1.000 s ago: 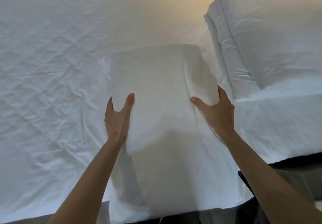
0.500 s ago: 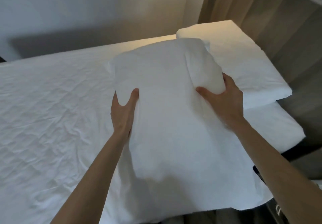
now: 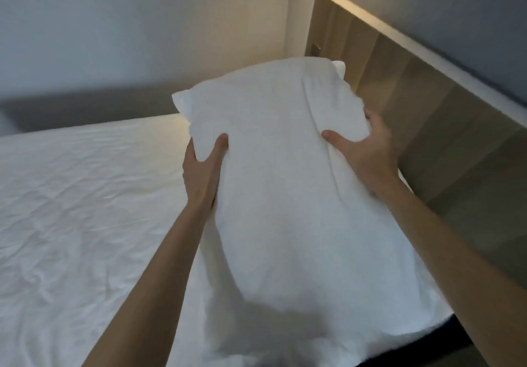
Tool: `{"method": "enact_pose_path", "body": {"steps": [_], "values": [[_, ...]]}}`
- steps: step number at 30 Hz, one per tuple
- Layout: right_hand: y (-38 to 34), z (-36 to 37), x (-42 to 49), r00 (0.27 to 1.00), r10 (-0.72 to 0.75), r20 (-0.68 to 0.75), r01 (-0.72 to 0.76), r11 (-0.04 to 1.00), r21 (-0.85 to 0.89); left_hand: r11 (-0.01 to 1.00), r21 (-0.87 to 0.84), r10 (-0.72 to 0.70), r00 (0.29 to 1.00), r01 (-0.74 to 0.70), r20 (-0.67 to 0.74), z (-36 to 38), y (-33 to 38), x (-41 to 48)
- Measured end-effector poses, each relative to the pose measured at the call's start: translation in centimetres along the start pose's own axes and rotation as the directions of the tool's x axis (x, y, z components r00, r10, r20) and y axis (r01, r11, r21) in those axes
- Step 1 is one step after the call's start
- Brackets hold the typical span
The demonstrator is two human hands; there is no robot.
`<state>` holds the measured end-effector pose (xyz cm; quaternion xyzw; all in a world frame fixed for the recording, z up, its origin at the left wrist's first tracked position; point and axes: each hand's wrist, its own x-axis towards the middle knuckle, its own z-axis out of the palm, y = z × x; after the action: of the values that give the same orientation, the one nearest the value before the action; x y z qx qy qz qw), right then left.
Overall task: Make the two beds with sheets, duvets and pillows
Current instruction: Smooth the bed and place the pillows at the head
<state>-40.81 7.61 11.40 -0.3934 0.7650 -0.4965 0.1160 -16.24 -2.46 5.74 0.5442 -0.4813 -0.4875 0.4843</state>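
At the near edge of the view, two bare forearms rise from below toward a white pillow (image 3: 285, 184), held up over the head-end corner of the bed.

Left grip (image 3: 201, 172): thumb laid on the upper face, fingers hidden behind the left edge, pinching the pillow. Right grip (image 3: 368, 155): thumb pressed into the upper face, fingers wrapped round the right edge, likewise closed on the pillow. The two grips sit level with each other on the pillow's far half, one on each long side.

The pillow's long axis runs away from the person. Its near end sags toward the sheet (image 3: 85, 209); contact cannot be told.

Farther left, the sheet lies wrinkled, and no duvet shows on it. Farther right stands the wooden headboard (image 3: 427, 104), lit along its top and nearer the right grip than the left.

By judgement, placing calls for swinging the long axis parallel to the headboard.
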Motion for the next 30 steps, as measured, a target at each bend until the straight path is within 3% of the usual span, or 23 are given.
{"method": "enact_pose_path", "body": {"steps": [7, 12, 14, 16, 19, 22, 26, 30], "values": [[3.2, -4.8, 14.0, 1.0, -0.007, 0.029, 0.007, 1.0, 0.008, 1.0, 0.019, 0.01, 1.0, -0.011, 0.015, 13.4, 3.5, 4.4], [6.9, -6.8, 23.6, 0.999, -0.036, 0.01, 0.037, 0.99, -0.133, 0.993, 0.118, 0.005, 0.987, -0.024, 0.158, 21.0, 4.2, 8.8], [10.0, -6.7, 26.6, 0.999, 0.011, 0.034, -0.003, 0.974, -0.228, 0.986, 0.166, -0.069, 0.959, 0.023, 0.275, 23.3, 3.2, 10.5], [13.7, -6.2, 28.1, 0.997, 0.014, 0.078, 0.011, 0.951, -0.31, 0.963, 0.208, -0.237, 0.898, 0.169, 0.371, 24.8, 1.5, 11.3], [18.8, -5.0, 27.2, 0.984, 0.038, 0.173, 0.039, 0.906, -0.421, 0.893, 0.392, -0.371, 0.855, 0.221, 0.362, 25.2, -1.4, 10.3], [22.6, -4.3, 24.3, 0.956, 0.205, 0.211, -0.054, 0.826, -0.561, 0.849, 0.445, -0.466, 0.802, 0.287, 0.373, 25.8, -4.3, 8.3], [27.1, -4.2, 20.4, 0.827, 0.521, 0.213, -0.321, 0.748, -0.581, 0.798, 0.457, -0.564, 0.754, 0.393, 0.336, 27.6, -7.5, 5.7], [29.1, -4.5, 17.8, 0.792, 0.594, 0.141, -0.417, 0.695, -0.586, 0.807, 0.356, -0.564, 0.793, 0.472, 0.228, 28.4, -9.8, 3.8]]}}
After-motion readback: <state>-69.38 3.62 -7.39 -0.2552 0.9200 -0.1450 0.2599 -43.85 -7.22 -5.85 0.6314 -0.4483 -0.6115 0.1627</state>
